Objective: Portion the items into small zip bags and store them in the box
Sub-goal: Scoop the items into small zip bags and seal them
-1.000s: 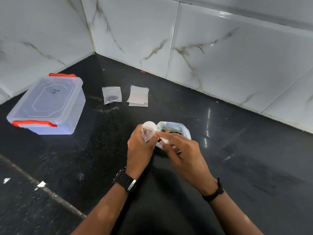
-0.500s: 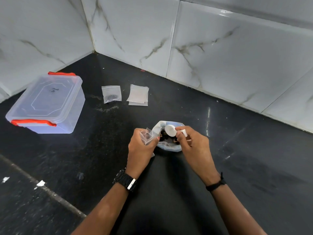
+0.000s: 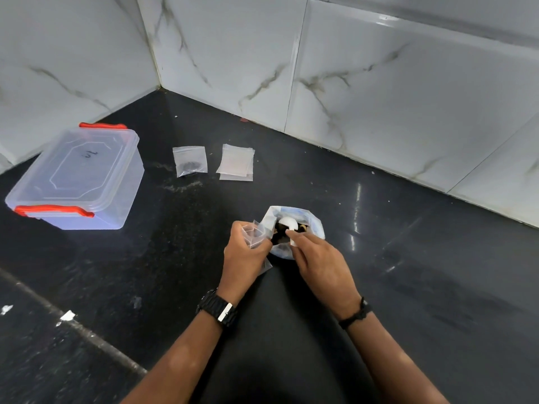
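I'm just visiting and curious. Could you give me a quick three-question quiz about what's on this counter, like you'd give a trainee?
1. True or false: the lid of the storage box is off.
2. What does the right hand hold: A) white scoop B) knife C) pen?
3. How many zip bags already holding dark pieces lie flat on the counter?

Key: 1 false, the lid is on. 2 A, over the large open bag. 3 one, the filled zip bag, beside the empty bag stack.

A glossy black speckled counter (image 3: 408, 287) fills the lower frame. White marble-veined wall tiles (image 3: 379, 83) with grey streaks rise across the top, meeting in a corner at upper left. Light glints on the counter at centre right.
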